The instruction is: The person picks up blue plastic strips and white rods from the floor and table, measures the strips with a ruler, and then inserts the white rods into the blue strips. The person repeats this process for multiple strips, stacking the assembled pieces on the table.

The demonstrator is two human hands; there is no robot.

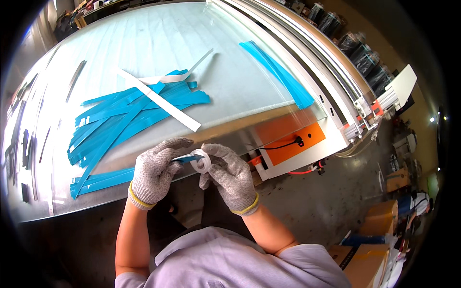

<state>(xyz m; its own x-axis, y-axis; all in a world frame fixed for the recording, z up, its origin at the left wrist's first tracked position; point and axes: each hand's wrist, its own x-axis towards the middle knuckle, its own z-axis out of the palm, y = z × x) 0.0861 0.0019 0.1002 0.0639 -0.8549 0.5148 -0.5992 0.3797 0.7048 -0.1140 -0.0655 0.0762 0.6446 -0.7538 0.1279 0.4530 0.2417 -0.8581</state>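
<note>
While the pale, glossy tabletop [225, 53] fills the upper left and middle of the view, a white machine rail [331, 79] runs along its right side and ends near an orange panel [297, 146] crossed by a black cable. A dark floor [312, 211] shows below, with cardboard boxes [379, 218] at the lower right and dark rolls in clear wrap [331, 21] at the upper right. On the tabletop, a loose pile of blue strips [115, 117] lies crisscrossed, with 1 straight white strip [165, 104] slanting across it; a separate blue bundle [283, 77] lies near the rail, and thin dark strips [76, 77] lie toward the left. Between the 2 hands, just past the table's near edge in the view, is a small white coil [202, 164], ring-shaped and wound in several turns, with a flat blue tail [184, 158] pointing left out of it. Both hands wear grey knit gloves with yellow cuffs. The left hand [156, 170] is partly closed, pinching the blue tail between thumb and fingers. The right hand [228, 173] is half curled, gripping the white coil with its thumb and fingertips, the other fingers bent beneath.
</note>
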